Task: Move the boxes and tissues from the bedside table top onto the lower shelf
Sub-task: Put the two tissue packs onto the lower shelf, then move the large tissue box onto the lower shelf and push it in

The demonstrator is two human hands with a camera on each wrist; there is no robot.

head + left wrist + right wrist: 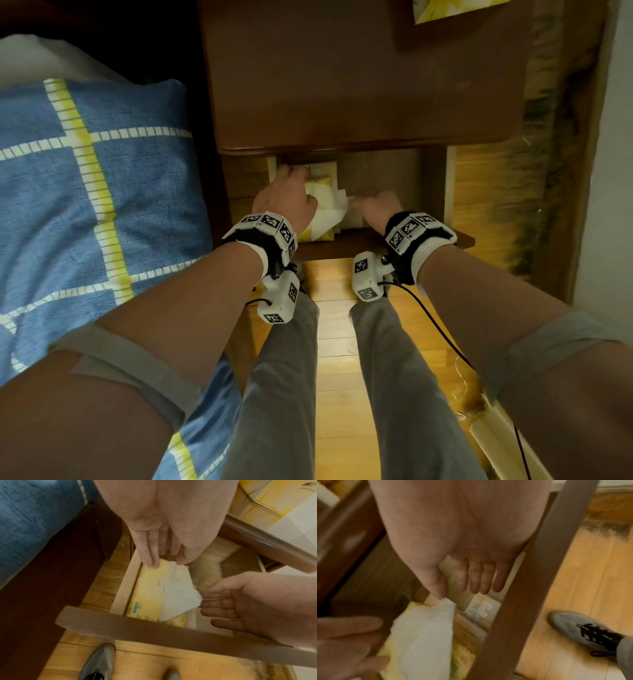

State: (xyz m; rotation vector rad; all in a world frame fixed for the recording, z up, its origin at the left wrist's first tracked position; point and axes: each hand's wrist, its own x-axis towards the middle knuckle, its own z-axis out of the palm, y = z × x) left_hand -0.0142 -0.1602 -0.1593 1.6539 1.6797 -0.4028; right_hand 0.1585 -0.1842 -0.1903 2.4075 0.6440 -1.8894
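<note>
Nearest, both hands reach under the bench (359, 85) top to the lower shelf (383, 178). The left hand (286, 197) has straight fingers, tips resting on the yellow tissue pack (149, 588) lying on that shelf. The right hand (376, 205), fingers also straight, touches the white tissue (178, 596) sticking up from the pack; just beyond, against the pack's right side, lies a box (479, 608).

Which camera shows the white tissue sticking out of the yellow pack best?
The left wrist view: the white tissue lies in the open, unblocked, on the yellow pack. The right wrist view shows it blurred, its lower edge cut off. The head view shows it small, partly hidden behind the left hand.
</note>
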